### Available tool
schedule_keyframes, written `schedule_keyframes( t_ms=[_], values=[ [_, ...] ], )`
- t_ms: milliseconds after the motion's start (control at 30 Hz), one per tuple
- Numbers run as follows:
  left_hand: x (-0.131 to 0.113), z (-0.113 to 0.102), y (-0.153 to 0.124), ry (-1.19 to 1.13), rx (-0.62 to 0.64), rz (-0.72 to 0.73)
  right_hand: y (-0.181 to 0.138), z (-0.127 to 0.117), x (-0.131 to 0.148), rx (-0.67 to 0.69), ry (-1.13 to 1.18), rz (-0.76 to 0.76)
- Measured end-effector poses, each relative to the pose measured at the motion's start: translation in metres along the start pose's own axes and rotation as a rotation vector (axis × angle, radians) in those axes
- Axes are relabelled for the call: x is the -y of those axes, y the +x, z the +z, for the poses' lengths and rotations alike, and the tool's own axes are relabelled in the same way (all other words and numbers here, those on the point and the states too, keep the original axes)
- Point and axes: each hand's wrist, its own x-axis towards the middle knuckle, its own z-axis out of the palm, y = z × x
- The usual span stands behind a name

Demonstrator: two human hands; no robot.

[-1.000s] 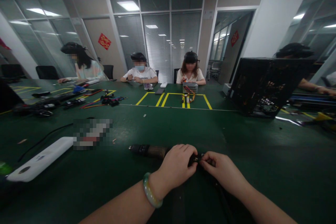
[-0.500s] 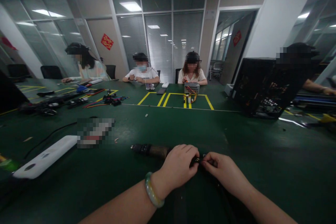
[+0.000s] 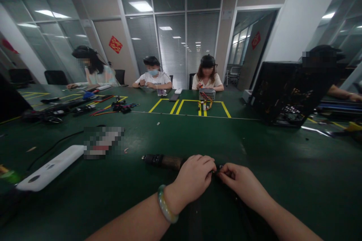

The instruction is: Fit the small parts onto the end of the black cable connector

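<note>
Currently tool (image 3: 171, 162) runs into left hand (image 3: 195, 175), fingers curled round its rear end, tip (image 3: 143, 158) clear at left. Right hand (image 3: 241, 180) just beside, fingertips bunched; can't tell on what.

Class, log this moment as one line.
left hand: curled over dark brown cylindrical tool | right hand: pinching, held part unclear | long white bar: on green table
</note>
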Motion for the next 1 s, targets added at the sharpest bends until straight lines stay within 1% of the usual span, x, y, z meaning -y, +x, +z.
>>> schedule_keyframes(
  t_ms=[167,300,500,567,733,1000],
  values=[
    [0.0009,0.0025,-0.0003,0.002,-0.017,-0.083,0.0012,-0.0001,0.0014,-0.010,-0.008,0.016],
    [0.0012,0.0026,-0.0003,0.020,0.003,-0.047,0.0016,0.0019,-0.0008,-0.016,-0.026,0.013],
    [0.0016,0.0009,-0.0003,-0.010,-0.003,-0.003,0.0010,0.0019,-0.0025,-0.012,-0.005,-0.004],
    [0.0017,0.0013,-0.0006,-0.010,-0.009,-0.007,0.0006,0.0013,-0.0006,-0.015,0.000,-0.004],
    [0.0006,0.0012,-0.0015,-0.014,-0.044,-0.074,-0.0005,-0.0002,0.0035,0.007,-0.004,0.029],
    [-0.0007,-0.0018,-0.0004,0.026,-0.004,-0.027,-0.0019,-0.0026,0.0060,0.013,-0.019,0.025]
  ],
)
